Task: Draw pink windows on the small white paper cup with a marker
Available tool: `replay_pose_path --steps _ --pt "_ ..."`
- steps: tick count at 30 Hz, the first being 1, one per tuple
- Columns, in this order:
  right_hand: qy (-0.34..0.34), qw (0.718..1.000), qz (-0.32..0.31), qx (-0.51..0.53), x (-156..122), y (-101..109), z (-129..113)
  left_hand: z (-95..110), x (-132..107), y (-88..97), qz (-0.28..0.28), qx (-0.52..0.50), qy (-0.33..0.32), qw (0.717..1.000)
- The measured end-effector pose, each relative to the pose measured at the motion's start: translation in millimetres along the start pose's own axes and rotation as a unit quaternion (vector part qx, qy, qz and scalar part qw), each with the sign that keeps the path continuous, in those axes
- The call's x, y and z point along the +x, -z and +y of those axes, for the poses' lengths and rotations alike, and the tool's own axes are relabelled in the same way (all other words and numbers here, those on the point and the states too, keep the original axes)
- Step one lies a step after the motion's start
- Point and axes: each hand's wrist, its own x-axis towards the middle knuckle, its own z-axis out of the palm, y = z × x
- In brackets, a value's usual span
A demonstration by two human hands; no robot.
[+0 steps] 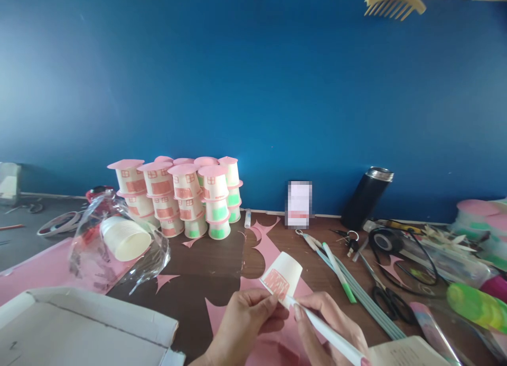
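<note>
My left hand (245,324) grips a small white paper cup (282,278) turned on its side, with a pink hatched patch drawn on its wall. My right hand (332,329) pinches a white marker (317,326) whose tip touches the cup by the pink patch. Both hands hover over a cut sheet of pink paper (273,260) on the brown table (209,271). Behind them stands a stack of finished cup houses (182,197) with pink round roofs and drawn windows.
A plastic sleeve of plain cups (119,239) lies at left beside an open cardboard box (79,324). Pens (336,268), scissors (386,297), keys, black tape (382,242) and a black flask (366,197) crowd the right. A blue wall rises behind.
</note>
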Motion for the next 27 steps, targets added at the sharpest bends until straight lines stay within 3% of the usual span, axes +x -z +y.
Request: replay_pose_path --steps 7,15,21,27 --pt "0.015 0.999 0.025 -0.021 3.0 2.0 4.8 0.8 -0.1 -0.4 0.006 0.007 0.010 1.000" --pt "0.015 0.999 -0.006 0.027 0.2 -1.6 -0.5 1.2 1.3 -1.5 -0.027 0.016 -0.017 0.999" --pt "0.000 1.000 0.008 0.020 2.8 1.3 1.4 1.8 0.1 -2.8 0.004 0.037 -0.002 0.999" --pt "0.009 1.000 -0.023 0.014 0.1 0.5 0.2 1.2 1.2 -3.4 0.001 0.053 -0.032 0.998"
